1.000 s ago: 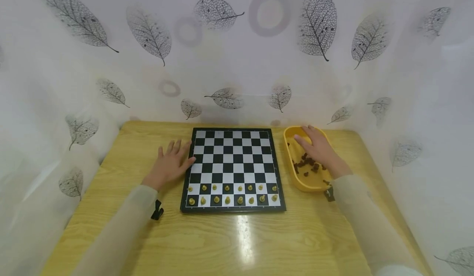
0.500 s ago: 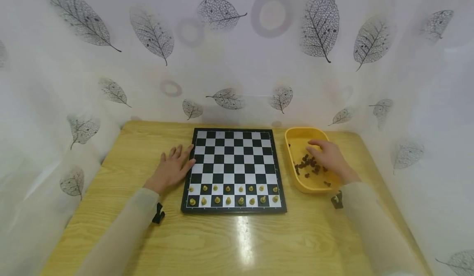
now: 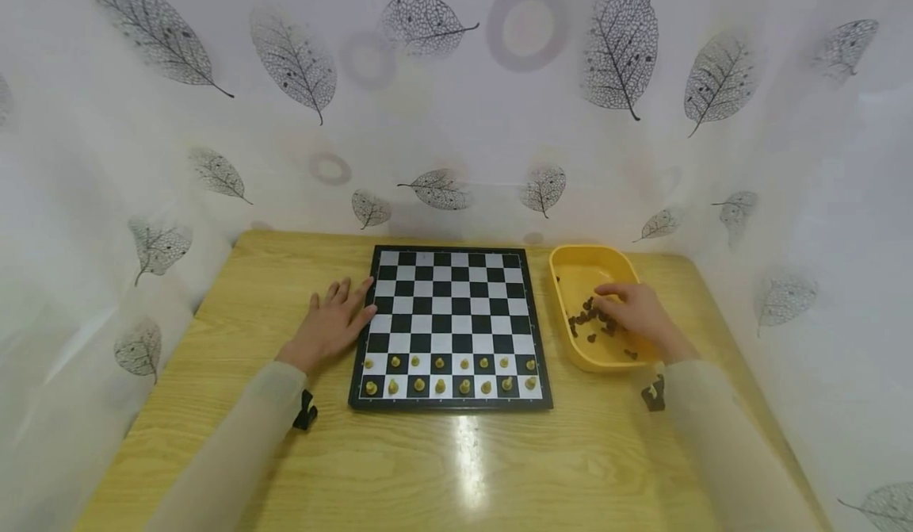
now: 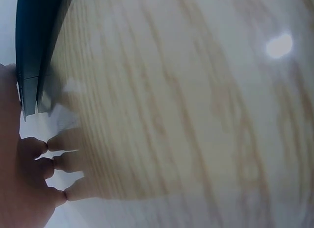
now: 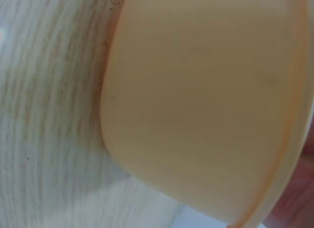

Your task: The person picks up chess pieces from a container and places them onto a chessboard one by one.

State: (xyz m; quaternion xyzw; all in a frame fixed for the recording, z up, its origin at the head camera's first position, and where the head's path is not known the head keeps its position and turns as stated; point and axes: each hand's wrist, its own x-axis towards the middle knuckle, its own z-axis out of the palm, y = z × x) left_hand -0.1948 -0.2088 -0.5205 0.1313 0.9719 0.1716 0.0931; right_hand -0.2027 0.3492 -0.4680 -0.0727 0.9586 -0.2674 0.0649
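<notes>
A black-and-white chessboard [image 3: 451,324] lies on the table, with two rows of small gold chess pieces [image 3: 439,387] on the side nearest me. My left hand [image 3: 330,327] is spread at the board's left edge, thumb and index finger touching it. In the left wrist view, its other fingertips meet the tabletop. My right hand [image 3: 637,310] reaches into a yellow tray [image 3: 559,326] over a heap of dark chess pieces [image 3: 581,318]. Its thumb and index finger look slightly apart, and no piece shows between them. From the right wrist, the tray's outer wall [image 5: 196,100] hides most of that hand.
The wooden table [image 3: 399,468] ends at a leaf-patterned cloth [image 3: 456,120] behind and on both sides. Black straps [image 3: 304,411] hang under both wrists. The tray stands a little right of the board.
My right hand has come back toward me from the tray's far end and lowered to the dark pieces, thumb and index finger drawing closer. The left hand keeps its place by the board.
</notes>
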